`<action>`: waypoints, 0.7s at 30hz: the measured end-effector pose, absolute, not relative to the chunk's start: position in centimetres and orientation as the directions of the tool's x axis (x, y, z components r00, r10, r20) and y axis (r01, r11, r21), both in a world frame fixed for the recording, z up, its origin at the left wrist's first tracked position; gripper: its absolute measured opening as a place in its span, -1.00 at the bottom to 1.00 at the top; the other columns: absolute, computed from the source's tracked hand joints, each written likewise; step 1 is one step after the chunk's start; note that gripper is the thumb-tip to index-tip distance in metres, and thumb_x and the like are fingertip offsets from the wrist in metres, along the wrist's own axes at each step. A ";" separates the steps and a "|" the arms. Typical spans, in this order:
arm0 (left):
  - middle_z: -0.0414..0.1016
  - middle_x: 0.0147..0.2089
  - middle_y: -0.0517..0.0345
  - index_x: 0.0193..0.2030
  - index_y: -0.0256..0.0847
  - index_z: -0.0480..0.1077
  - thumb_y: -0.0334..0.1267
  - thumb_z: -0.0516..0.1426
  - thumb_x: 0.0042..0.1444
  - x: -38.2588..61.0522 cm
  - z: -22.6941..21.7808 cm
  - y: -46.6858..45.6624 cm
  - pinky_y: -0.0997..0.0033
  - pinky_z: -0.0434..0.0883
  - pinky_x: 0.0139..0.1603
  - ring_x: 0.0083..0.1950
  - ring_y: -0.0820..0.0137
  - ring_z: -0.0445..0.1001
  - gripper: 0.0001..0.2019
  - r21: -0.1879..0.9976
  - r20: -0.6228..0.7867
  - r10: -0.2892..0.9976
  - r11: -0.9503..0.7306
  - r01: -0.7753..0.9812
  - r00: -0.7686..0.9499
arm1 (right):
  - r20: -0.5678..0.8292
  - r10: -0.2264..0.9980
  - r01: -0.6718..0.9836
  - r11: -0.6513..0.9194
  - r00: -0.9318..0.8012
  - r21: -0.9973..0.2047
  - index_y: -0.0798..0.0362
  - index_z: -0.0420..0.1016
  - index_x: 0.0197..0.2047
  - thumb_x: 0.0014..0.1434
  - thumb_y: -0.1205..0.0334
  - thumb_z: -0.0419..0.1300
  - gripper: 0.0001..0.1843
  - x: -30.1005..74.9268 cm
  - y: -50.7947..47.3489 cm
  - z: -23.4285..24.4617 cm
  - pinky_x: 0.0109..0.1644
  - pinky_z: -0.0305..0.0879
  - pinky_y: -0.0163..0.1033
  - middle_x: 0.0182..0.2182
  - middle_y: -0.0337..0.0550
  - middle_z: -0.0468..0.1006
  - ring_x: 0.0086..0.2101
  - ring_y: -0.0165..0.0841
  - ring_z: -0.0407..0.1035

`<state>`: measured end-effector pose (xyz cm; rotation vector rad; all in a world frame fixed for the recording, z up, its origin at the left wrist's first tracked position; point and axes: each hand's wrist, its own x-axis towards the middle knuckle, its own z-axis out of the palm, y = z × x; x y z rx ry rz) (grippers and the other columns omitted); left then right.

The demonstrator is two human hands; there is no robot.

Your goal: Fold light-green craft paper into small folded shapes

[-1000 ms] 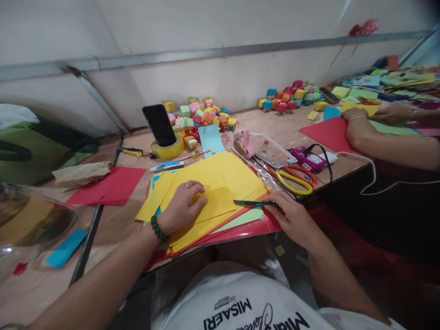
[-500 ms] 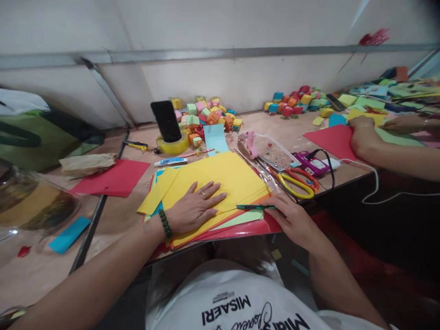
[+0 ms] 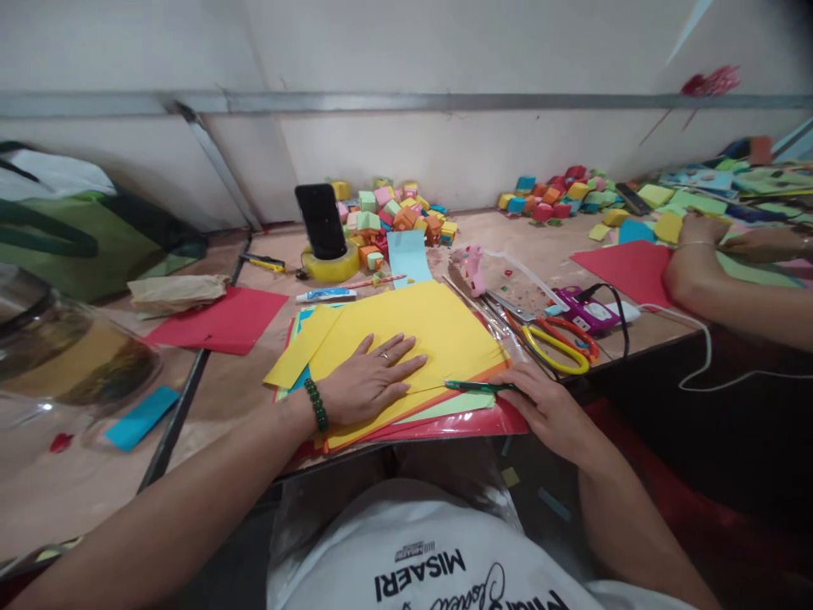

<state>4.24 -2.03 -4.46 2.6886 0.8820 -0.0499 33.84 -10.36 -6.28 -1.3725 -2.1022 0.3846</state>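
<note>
My left hand (image 3: 368, 383) lies flat with fingers spread on a yellow sheet of paper (image 3: 406, 318). It wears a ring and a green bead bracelet. Under the yellow sheet is a stack of coloured paper, with orange, light green (image 3: 454, 408) and red edges showing near me. At the stack's right side, my right hand (image 3: 550, 411) is closed around a green utility knife (image 3: 471, 386). The knife lies low over the paper, its tip pointing left toward a slit line in the yellow sheet. A folded yellow strip (image 3: 303, 346) rests on the stack's left corner.
Scissors (image 3: 559, 349) and a purple power adapter (image 3: 588, 312) lie right of the stack. Behind it stand a phone (image 3: 321, 220) on a tape roll (image 3: 331, 264) and a heap of paper cubes (image 3: 406, 219). A glass teapot (image 3: 82, 356) is left. Another person's hands (image 3: 705, 233) work far right.
The whole view has shifted slightly, so things appear a bit further right. My left hand stays flat on the yellow paper, and my right hand still grips the knife at nearly the same spot.
</note>
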 end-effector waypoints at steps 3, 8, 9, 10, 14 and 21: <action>-0.16 0.48 -0.01 0.40 0.01 -0.02 -0.03 -0.22 0.36 4.3 -4.4 -2.0 -0.18 -0.21 0.36 0.47 0.14 -0.16 -0.49 0.286 -0.123 0.565 -0.767 0.574 0.816 | 0.314 0.902 0.716 0.426 -0.295 -0.553 -0.03 0.45 -0.12 0.30 0.23 -0.01 -0.78 33.7 -10.3 -6.3 -0.07 0.42 -0.11 -0.22 -0.08 0.53 -0.17 -0.24 0.46; -0.19 0.49 -0.04 0.41 -0.01 -0.04 -0.04 -0.22 0.35 4.4 -4.1 -2.1 -0.21 -0.20 0.35 0.48 0.13 -0.18 -0.49 0.281 -0.162 0.566 -0.759 0.588 0.808 | 0.287 0.906 0.722 0.421 -0.310 -0.549 -0.02 0.44 -0.13 0.30 0.22 0.02 -0.81 34.4 -10.4 -6.5 -0.05 0.41 -0.11 -0.23 -0.09 0.52 -0.16 -0.25 0.44; -0.18 0.49 -0.03 0.41 0.00 -0.04 -0.04 -0.22 0.35 4.4 -4.0 -2.1 -0.20 -0.21 0.35 0.48 0.14 -0.18 -0.49 0.286 -0.156 0.566 -0.759 0.585 0.810 | 0.287 0.907 0.723 0.420 -0.308 -0.548 -0.02 0.44 -0.14 0.30 0.22 0.02 -0.81 34.6 -10.5 -6.5 -0.07 0.41 -0.11 -0.25 -0.09 0.52 -0.18 -0.25 0.44; -0.18 0.49 -0.01 0.41 0.01 -0.03 -0.03 -0.22 0.35 4.4 -4.0 -2.1 -0.18 -0.22 0.36 0.48 0.14 -0.17 -0.49 0.290 -0.147 0.566 -0.759 0.582 0.811 | 0.289 0.907 0.723 0.419 -0.305 -0.549 -0.01 0.44 -0.15 0.29 0.22 0.02 -0.82 34.8 -10.6 -6.4 -0.09 0.42 -0.12 -0.26 -0.09 0.52 -0.19 -0.25 0.45; -0.17 0.49 0.02 0.41 0.03 -0.03 -0.03 -0.22 0.35 4.3 -4.1 -2.1 -0.14 -0.22 0.37 0.47 0.15 -0.16 -0.49 0.292 -0.135 0.570 -0.759 0.582 0.811 | 0.306 0.908 0.730 0.414 -0.288 -0.543 -0.01 0.43 -0.16 0.29 0.22 0.01 -0.82 34.7 -10.9 -5.8 -0.10 0.42 -0.12 -0.27 -0.09 0.53 -0.20 -0.24 0.46; -0.16 0.48 0.04 0.40 0.04 -0.01 -0.03 -0.20 0.35 4.4 -4.2 -2.1 -0.14 -0.21 0.37 0.47 0.15 -0.15 -0.50 0.282 -0.136 0.572 -0.760 0.586 0.809 | 0.287 0.913 0.760 0.402 -0.290 -0.511 0.00 0.43 -0.19 0.28 0.18 0.06 -0.85 34.0 -10.8 -5.7 -0.13 0.42 -0.11 -0.28 -0.09 0.51 -0.22 -0.23 0.44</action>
